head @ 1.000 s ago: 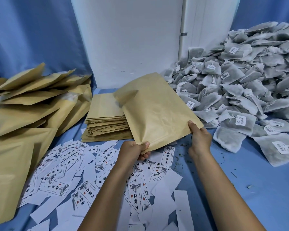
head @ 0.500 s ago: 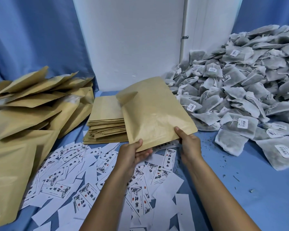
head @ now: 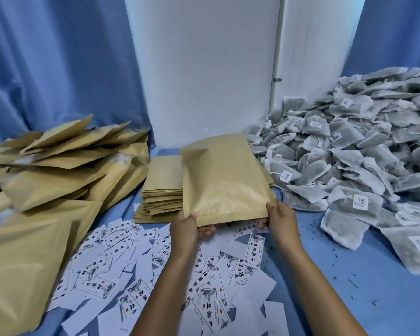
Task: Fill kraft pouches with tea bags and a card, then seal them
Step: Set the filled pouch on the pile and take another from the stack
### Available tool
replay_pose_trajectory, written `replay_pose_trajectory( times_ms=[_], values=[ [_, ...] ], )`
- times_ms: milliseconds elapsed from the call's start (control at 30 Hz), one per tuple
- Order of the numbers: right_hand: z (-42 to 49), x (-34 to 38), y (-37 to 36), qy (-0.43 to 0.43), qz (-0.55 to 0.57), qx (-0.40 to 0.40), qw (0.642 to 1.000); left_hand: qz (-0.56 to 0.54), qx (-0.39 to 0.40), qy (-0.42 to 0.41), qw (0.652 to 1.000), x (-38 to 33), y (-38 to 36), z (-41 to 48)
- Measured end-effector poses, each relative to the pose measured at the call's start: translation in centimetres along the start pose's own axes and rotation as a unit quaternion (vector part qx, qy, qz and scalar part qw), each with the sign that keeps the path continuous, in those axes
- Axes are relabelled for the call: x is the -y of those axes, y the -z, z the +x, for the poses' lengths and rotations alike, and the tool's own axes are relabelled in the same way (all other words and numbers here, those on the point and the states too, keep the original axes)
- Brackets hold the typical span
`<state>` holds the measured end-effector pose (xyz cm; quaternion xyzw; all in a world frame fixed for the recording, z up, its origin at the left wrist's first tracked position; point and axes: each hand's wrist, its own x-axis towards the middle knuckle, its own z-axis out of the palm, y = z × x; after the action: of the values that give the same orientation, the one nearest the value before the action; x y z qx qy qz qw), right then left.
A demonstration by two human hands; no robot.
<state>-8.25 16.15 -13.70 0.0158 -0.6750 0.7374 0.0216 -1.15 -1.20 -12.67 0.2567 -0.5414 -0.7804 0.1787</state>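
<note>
I hold one kraft pouch (head: pixel 224 180) by its near edge, above the stack of flat empty pouches (head: pixel 161 190). My left hand (head: pixel 186 230) grips the pouch's near left corner, thumb on top and fingers underneath. At the near right corner my right hand (head: pixel 280 220) pinches the same edge. The pouch tilts up and away from me, its far left corner bent. White printed cards (head: pixel 209 282) lie scattered on the blue table under my arms. Grey tea bags (head: pixel 349 154) with string tags are heaped at the right.
A pile of bulging kraft pouches (head: pixel 54 175) fills the left side, some reaching the near left edge. A white wall panel (head: pixel 204 69) and blue curtains (head: pixel 58 57) close off the back. Bare blue table (head: pixel 337 287) with tea crumbs lies at the near right.
The pouch has turned from a slant to the right toward square with me and come lower and nearer. Both hands moved closer together along its near edge.
</note>
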Motion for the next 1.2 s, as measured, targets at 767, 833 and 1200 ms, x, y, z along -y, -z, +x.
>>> replay_pose_trajectory(
  times_ms=[767, 833, 1200],
  values=[
    [-6.2, 10.2, -31.9, -0.152, 0.237, 0.361, 0.889, -0.187, -0.144, -0.122, 0.964, -21.1, 24.2, 2.0],
    [-7.2, 8.4, -32.1, -0.143, 0.163, 0.356, 0.909, -0.076, -0.126, -0.041, 0.988, -18.9, 24.5, 2.2],
    [2.4, 0.1, -16.5, 0.202, -0.68, 0.175, 0.683, 0.208, 0.021, 0.023, 0.978, -10.2, 13.1, 3.4]
  ],
)
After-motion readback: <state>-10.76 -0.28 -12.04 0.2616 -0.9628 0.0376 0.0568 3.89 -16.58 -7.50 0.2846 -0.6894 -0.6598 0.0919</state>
